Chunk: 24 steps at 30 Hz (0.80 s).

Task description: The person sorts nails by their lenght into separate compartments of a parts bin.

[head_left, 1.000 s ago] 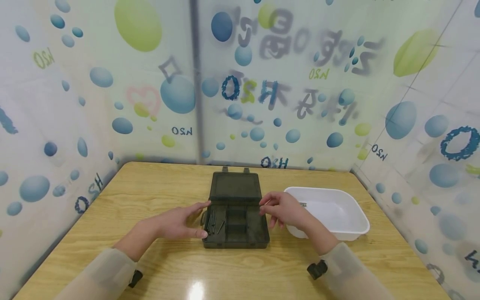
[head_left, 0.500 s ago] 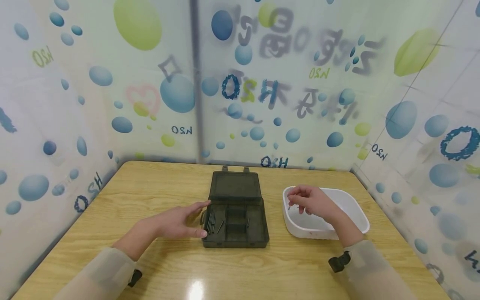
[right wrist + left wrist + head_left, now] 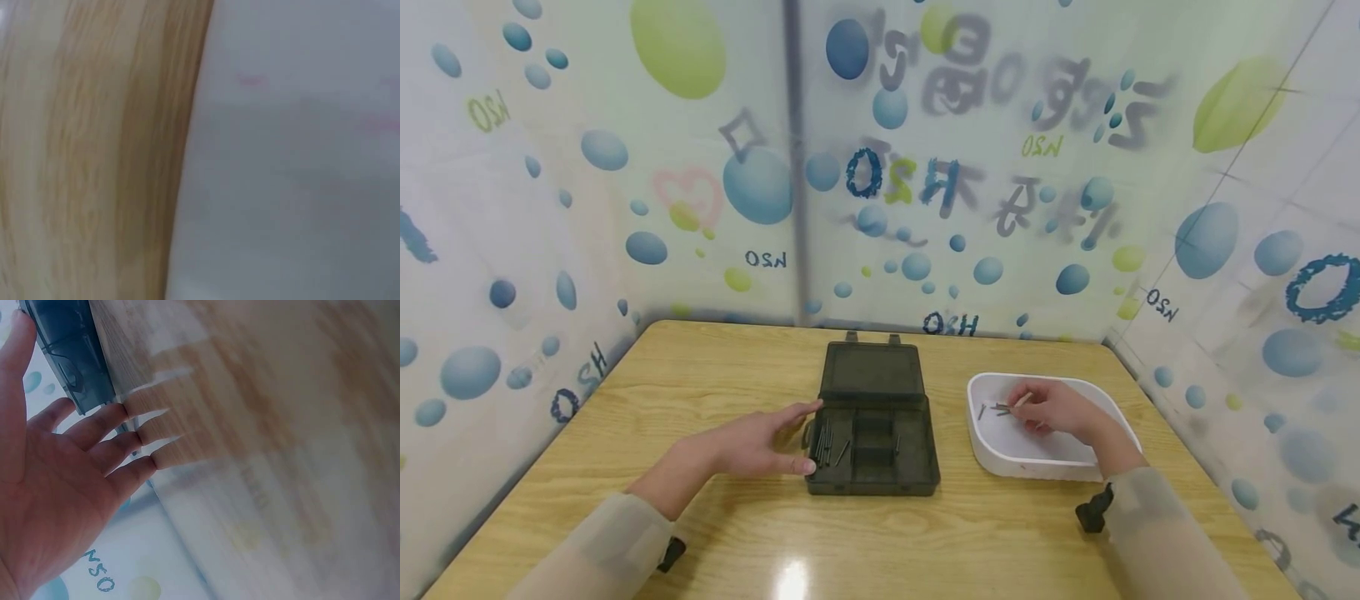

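Observation:
A dark see-through organizer box [image 3: 874, 479] lies with its lid [image 3: 872, 368] folded back. Several thin metal screw-like pieces [image 3: 824, 444] lie in its left compartment, one tilted piece [image 3: 842, 452] beside them, and a single piece [image 3: 897, 444] in the right compartment. My left hand [image 3: 752, 446] is spread at the box's left side, thumb and index finger at its edge; the left wrist view shows straight fingers and a bare palm [image 3: 56, 494]. Inside the white tub [image 3: 1060, 468], my right hand [image 3: 1056, 410] has bent fingertips at small metal pieces [image 3: 1001, 408]; whether it pinches one is unclear.
One more metal piece [image 3: 982, 412] lies near the tub's left wall. Both containers stand on a wood-grain table [image 3: 715, 533], with a patterned curtain [image 3: 880, 250] behind it. The right wrist view shows only the tub's outer wall [image 3: 281, 187] and table.
My right hand has moved from the box's right compartment rightward into the white tub. A metal piece now shows in that compartment. My left hand stays at the box.

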Tool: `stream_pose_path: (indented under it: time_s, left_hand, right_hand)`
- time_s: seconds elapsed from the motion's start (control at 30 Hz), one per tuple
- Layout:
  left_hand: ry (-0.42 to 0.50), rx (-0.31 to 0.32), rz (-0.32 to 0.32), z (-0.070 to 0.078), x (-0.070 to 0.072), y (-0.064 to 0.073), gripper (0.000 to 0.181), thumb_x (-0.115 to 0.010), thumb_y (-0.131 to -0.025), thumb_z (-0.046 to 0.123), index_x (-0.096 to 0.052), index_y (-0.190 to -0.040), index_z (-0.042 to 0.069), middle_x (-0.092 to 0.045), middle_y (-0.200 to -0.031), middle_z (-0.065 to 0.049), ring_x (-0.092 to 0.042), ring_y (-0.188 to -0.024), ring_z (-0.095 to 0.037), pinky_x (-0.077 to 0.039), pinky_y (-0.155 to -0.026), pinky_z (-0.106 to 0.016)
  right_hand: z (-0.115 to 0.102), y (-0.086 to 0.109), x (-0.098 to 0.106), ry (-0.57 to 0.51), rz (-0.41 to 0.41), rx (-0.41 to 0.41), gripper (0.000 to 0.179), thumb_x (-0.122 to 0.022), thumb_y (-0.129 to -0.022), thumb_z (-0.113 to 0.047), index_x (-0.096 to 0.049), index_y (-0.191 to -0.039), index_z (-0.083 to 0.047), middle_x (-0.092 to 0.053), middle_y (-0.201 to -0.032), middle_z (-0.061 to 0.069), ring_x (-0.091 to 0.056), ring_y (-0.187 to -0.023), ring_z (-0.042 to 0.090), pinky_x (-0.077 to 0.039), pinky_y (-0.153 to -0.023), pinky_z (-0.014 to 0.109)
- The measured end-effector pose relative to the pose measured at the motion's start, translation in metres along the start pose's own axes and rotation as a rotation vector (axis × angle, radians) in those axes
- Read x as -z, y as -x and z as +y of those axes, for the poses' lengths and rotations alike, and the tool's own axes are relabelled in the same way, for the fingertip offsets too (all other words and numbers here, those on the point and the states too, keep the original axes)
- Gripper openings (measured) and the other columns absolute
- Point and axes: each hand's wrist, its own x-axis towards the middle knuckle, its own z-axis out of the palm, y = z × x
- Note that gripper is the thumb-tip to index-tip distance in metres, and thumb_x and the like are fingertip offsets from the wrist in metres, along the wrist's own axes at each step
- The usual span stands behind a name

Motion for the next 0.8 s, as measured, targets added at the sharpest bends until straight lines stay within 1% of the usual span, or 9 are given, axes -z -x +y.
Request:
stream_pose_path:
  time_s: [0.13,0.27,0.37,0.47,0.6,0.8]
  left_hand:
    - [0.002,-0.003,-0.004,0.0,0.0,-0.001,0.103,-0.074,-0.099,0.064,-0.022,-0.178,0.023,-0.035,-0.178,-0.018,-0.04,-0.161,-0.046,-0.035,-0.127,-0.07]
    - [0.005,0.0,-0.006,0.0,0.0,-0.001,0.102,-0.074,-0.099,0.063,-0.022,-0.178,0.023,-0.035,-0.178,-0.019,-0.04,-0.161,-0.046,-0.035,-0.127,-0.07]
    - [0.007,0.001,-0.005,-0.001,0.0,-0.002,0.103,-0.074,-0.099,0.064,-0.021,-0.178,0.024,-0.036,-0.178,-0.019,-0.04,-0.161,-0.045,-0.035,-0.127,-0.07]
    - [0.005,0.003,-0.005,-0.002,0.0,-0.002,0.103,-0.074,-0.099,0.065,-0.021,-0.178,0.026,-0.036,-0.178,-0.018,-0.04,-0.162,-0.045,-0.035,-0.127,-0.07]
    - [-0.002,0.009,-0.003,-0.003,0.0,-0.002,0.102,-0.074,-0.099,0.065,-0.02,-0.178,0.027,-0.037,-0.177,-0.018,-0.041,-0.161,-0.045,-0.034,-0.127,-0.071]
    - [-0.001,0.008,-0.006,-0.003,0.001,-0.001,0.103,-0.074,-0.099,0.065,-0.021,-0.178,0.026,-0.037,-0.177,-0.019,-0.041,-0.161,-0.045,-0.035,-0.127,-0.07]
  right_hand:
    - [0.01,-0.003,-0.001,0.0,-0.011,-0.016,0.025,-0.074,-0.105,-0.016,-0.068,-0.129,-0.007,-0.069,-0.106,0.01,-0.065,-0.093,0.024,-0.057,-0.084,0.032]
    - [0.014,-0.007,-0.002,0.038,-0.001,-0.022,0.025,-0.076,-0.105,-0.017,-0.07,-0.128,-0.01,-0.069,-0.105,0.009,-0.064,-0.092,0.023,-0.054,-0.084,0.032]
    - [0.012,-0.008,-0.002,0.081,0.012,-0.038,0.024,-0.076,-0.105,-0.019,-0.071,-0.128,-0.013,-0.069,-0.105,0.009,-0.064,-0.093,0.024,-0.053,-0.084,0.032]
    - [0.009,-0.008,-0.003,0.117,0.019,-0.052,0.024,-0.076,-0.105,-0.021,-0.072,-0.127,-0.014,-0.07,-0.111,0.009,-0.064,-0.095,0.023,-0.053,-0.085,0.032]
    - [0.006,-0.007,-0.006,0.134,0.024,-0.062,0.02,-0.076,-0.105,-0.021,-0.073,-0.124,-0.014,-0.07,-0.116,0.009,-0.064,-0.097,0.024,-0.054,-0.086,0.032]
    - [0.004,-0.008,-0.01,0.153,0.023,-0.054,0.012,-0.076,-0.105,-0.021,-0.073,-0.114,-0.013,-0.068,-0.107,0.008,-0.062,-0.095,0.023,-0.051,-0.083,0.033]
